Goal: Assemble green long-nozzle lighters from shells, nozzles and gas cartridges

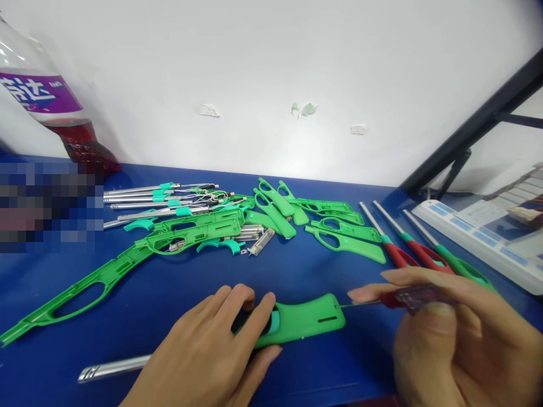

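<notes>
A green long-necked lighter (303,317) lies on the blue table under my left hand (212,345). My left fingers are wrapped over its trigger part, and its silver tube (112,368) sticks out to the left. My right hand (462,333) grips a small screwdriver (418,297) with a dark red handle. The thin shaft points left, and its tip is at the right end of the green handle, near a small hole. Whether the tip touches the handle I cannot tell for sure.
Behind lie green handle shells (348,249), silver tubes with wires (148,195) and clear fuel tanks (261,242). Several finished-looking lighters (399,251) and a white power strip (479,243) are at right. A drink bottle (51,96) stands back left, by the white wall.
</notes>
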`<state>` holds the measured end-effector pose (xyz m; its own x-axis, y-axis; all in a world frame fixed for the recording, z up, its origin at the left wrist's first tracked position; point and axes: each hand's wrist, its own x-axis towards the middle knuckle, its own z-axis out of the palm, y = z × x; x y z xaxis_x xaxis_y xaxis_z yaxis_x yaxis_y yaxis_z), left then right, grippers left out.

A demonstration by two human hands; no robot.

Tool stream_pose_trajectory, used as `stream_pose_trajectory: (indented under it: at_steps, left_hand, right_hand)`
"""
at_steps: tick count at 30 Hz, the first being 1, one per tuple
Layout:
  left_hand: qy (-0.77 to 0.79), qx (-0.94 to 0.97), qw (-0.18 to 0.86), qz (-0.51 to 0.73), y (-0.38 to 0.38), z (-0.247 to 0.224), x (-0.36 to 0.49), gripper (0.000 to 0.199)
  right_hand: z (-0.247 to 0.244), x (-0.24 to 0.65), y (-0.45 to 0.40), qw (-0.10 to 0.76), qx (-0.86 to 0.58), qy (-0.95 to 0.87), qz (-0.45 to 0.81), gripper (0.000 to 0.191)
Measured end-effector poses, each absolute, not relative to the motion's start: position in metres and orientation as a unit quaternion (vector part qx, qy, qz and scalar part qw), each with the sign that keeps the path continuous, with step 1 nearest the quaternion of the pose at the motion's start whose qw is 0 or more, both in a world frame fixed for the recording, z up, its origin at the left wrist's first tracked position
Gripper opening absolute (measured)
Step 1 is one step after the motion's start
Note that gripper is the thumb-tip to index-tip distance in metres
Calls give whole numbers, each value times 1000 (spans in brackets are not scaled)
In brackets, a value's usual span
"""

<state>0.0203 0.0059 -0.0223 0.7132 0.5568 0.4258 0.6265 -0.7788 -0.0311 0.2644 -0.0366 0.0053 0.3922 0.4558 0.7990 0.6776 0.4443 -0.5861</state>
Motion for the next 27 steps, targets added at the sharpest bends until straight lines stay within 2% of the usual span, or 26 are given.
stream_pose_trajectory:
  at_steps: [6, 11, 18, 20, 24, 27]
  left_hand:
    - [-318, -922, 91, -200, 6, -22, 19, 41]
    - [-316, -923, 90, -202, 5, -23, 18, 41]
    - [-319, -923, 83, -200, 7, -21, 21, 41]
    - [-318, -923, 84, -201, 7, -21, 21, 41]
    - [-321, -922, 85, -198, 6, -21, 19, 41]
    - [-318, -922, 91, -200, 5, -22, 18, 41]
  right_hand:
    - [6, 265, -36, 660, -507, -550, -71, 17]
    - [-1, 267, -30, 690, -438, -569, -95, 39]
    - [-2, 269, -28, 690, -415, -584, -103, 57]
    - [-2, 269, -29, 691, -419, -580, -104, 53]
    - [-3, 268, -30, 688, -438, -569, -108, 32]
    - [-1, 267, -28, 694, -440, -561, -101, 34]
